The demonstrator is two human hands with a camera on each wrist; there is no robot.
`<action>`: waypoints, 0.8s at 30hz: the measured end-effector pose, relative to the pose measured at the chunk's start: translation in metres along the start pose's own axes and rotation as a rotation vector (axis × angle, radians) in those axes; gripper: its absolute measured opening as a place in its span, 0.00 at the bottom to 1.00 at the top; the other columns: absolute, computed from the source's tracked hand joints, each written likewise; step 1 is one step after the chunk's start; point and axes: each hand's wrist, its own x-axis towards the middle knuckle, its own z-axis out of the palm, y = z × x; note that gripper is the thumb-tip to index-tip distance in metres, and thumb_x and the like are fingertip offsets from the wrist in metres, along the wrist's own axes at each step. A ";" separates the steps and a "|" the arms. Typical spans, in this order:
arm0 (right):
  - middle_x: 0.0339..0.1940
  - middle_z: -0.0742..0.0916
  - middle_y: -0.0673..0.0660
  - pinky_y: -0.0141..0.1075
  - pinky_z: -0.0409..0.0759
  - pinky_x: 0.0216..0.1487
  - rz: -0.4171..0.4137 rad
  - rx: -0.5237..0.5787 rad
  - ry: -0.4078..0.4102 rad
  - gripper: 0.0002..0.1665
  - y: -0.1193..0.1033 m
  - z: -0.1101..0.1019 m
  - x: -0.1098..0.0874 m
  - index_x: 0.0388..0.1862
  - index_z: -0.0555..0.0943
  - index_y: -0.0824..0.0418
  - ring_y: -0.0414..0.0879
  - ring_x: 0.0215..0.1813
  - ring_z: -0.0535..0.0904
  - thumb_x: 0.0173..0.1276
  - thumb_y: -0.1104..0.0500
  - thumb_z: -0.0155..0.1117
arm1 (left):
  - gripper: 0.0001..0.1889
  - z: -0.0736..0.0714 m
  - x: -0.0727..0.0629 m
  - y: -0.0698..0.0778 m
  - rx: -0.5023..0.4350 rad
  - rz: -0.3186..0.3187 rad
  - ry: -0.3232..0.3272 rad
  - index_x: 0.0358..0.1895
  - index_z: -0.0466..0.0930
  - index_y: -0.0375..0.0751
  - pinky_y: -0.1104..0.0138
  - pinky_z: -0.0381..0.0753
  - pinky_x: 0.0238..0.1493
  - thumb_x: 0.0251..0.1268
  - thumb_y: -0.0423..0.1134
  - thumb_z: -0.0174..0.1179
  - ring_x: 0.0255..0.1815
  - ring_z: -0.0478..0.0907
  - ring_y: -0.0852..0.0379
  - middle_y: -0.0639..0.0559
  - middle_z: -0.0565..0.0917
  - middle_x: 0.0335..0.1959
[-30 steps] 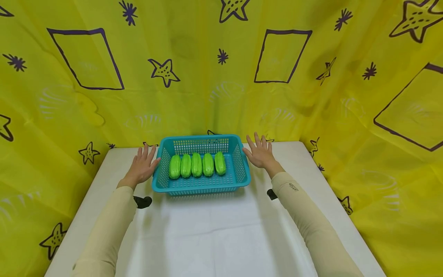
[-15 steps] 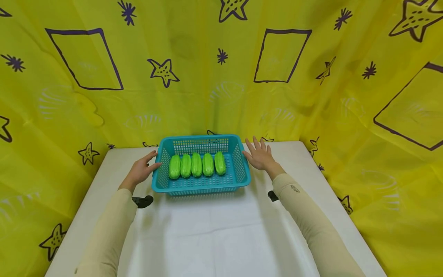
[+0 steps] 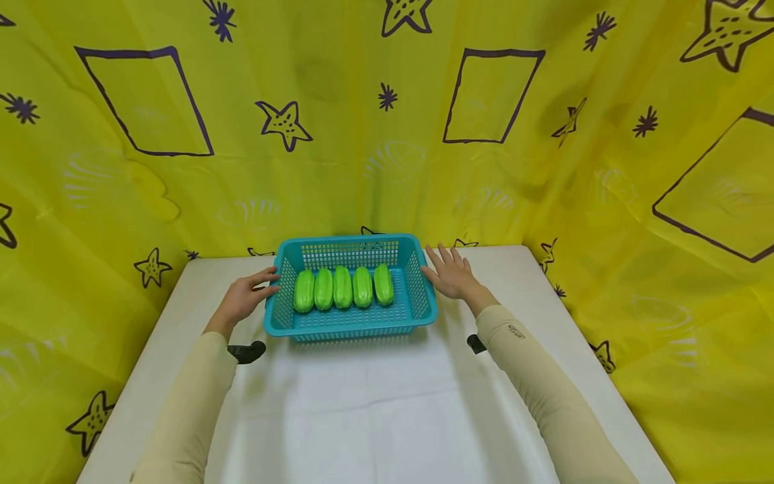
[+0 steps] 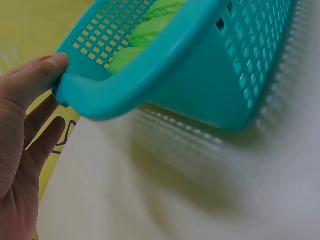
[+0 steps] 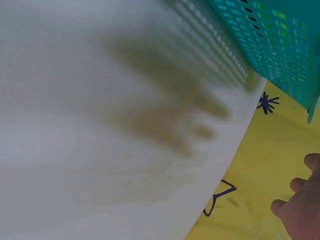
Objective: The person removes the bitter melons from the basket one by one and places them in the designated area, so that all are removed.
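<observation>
A turquoise plastic basket (image 3: 351,331) with perforated walls stands at the far end of the white table. Inside it, several bright green, ridged, oblong vegetables (image 3: 342,288) lie side by side, mostly left of the middle. My left hand (image 3: 240,298) grips the left end of the basket; in the left wrist view its thumb lies on top of the rim (image 4: 135,82) and the fingers are below. On the other side my right hand (image 3: 452,274) has its fingers spread straight, with the thumb at the right rim. Only some fingertips of the right hand (image 5: 297,207) show in the right wrist view.
A yellow curtain (image 3: 338,181) printed with stars and frames encloses the back and both sides. The white table (image 3: 369,417) stretches from the basket toward me. Dark wrist pieces (image 3: 249,352) stick out beside the sleeves.
My left hand has gone from flat, spread fingers to gripping the basket's left rim. The right hand has shifted slightly toward me, its fingers still straight. The basket has hardly moved.
</observation>
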 end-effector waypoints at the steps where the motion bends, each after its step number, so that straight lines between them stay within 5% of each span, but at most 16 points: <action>1: 0.80 0.47 0.65 0.67 0.41 0.72 -0.001 0.005 0.000 0.40 0.001 0.000 0.000 0.81 0.42 0.55 0.69 0.78 0.39 0.79 0.39 0.33 | 0.25 0.000 -0.001 0.000 0.001 0.011 -0.008 0.67 0.70 0.30 0.44 0.68 0.64 0.74 0.43 0.56 0.70 0.63 0.34 0.40 0.62 0.74; 16: 0.80 0.51 0.66 0.67 0.46 0.71 -0.030 0.066 -0.001 0.39 0.005 0.004 -0.005 0.81 0.44 0.57 0.69 0.77 0.43 0.80 0.41 0.36 | 0.29 -0.003 -0.005 -0.004 -0.168 -0.030 -0.102 0.72 0.64 0.35 0.39 0.50 0.71 0.75 0.46 0.53 0.77 0.47 0.38 0.47 0.54 0.78; 24: 0.79 0.50 0.68 0.68 0.48 0.70 -0.078 0.170 -0.001 0.39 0.003 0.001 -0.007 0.80 0.44 0.61 0.71 0.76 0.44 0.81 0.44 0.37 | 0.29 0.005 -0.007 -0.012 -0.329 -0.055 -0.081 0.73 0.63 0.36 0.47 0.63 0.68 0.76 0.47 0.52 0.78 0.47 0.42 0.51 0.50 0.79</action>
